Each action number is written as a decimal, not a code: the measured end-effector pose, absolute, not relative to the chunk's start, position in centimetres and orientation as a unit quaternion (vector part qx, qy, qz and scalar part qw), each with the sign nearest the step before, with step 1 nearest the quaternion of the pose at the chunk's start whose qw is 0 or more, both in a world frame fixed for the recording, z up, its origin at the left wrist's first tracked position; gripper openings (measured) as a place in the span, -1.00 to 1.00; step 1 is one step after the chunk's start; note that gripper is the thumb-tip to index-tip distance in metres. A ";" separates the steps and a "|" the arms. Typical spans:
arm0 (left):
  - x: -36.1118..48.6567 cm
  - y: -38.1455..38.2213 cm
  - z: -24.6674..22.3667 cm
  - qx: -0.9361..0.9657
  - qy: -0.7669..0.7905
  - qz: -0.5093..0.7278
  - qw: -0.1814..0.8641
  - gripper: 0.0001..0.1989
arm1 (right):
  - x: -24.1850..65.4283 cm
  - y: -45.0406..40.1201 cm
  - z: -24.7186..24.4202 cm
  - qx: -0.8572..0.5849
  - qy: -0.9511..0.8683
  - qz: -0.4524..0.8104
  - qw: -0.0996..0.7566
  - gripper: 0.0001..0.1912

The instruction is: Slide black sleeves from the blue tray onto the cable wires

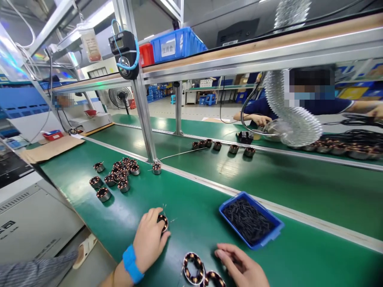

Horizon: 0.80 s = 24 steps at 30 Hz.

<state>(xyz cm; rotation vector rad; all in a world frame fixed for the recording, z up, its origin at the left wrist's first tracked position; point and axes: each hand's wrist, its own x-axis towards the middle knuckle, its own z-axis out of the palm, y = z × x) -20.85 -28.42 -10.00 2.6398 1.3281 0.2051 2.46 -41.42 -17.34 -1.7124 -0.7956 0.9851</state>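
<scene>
My left hand (152, 231), with a blue band on the wrist, is closed round a copper-wound motor stator (162, 224) on the green bench. Thin wire ends stick out from the stator. My right hand (241, 265) is at the lower right, its thumb and index fingertips brought together; whatever they may pinch is too small to make out. Just left of it lie a stator ring (194, 269) and another stator (214, 279), cut off by the frame's bottom. Beyond my right hand stands a blue tray (266, 244) full of short black tubes (248, 220).
A cluster of stators (121, 172) sits at the left of the bench. One stator (156, 168) is by the metal post (143, 119). More stators (233, 148) line the far rail. Across the bench, a co-worker's hand (261, 119) works beside a silver duct (296, 123).
</scene>
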 end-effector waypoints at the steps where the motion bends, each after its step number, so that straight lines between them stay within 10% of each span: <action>1: -20.0 -27.9 -9.8 0.888 0.441 0.060 0.116 -0.85 | 2.3 -41.3 -17.1 -0.704 -0.323 0.399 0.491 -0.45; 6: -17.7 -26.7 -7.4 0.901 0.346 -0.014 0.262 -0.59 | 2.5 -41.2 -16.4 -0.713 -0.303 0.370 0.513 -0.43; 16: -14.8 -26.1 -9.5 0.955 0.232 0.069 0.174 -0.90 | 1.6 -39.8 -15.3 -0.667 -0.254 0.373 0.593 -0.42; 24: -12.5 -29.4 -10.0 0.934 0.292 0.042 0.202 -0.78 | 0.7 -39.6 -15.5 -0.663 -0.222 0.352 0.623 -0.44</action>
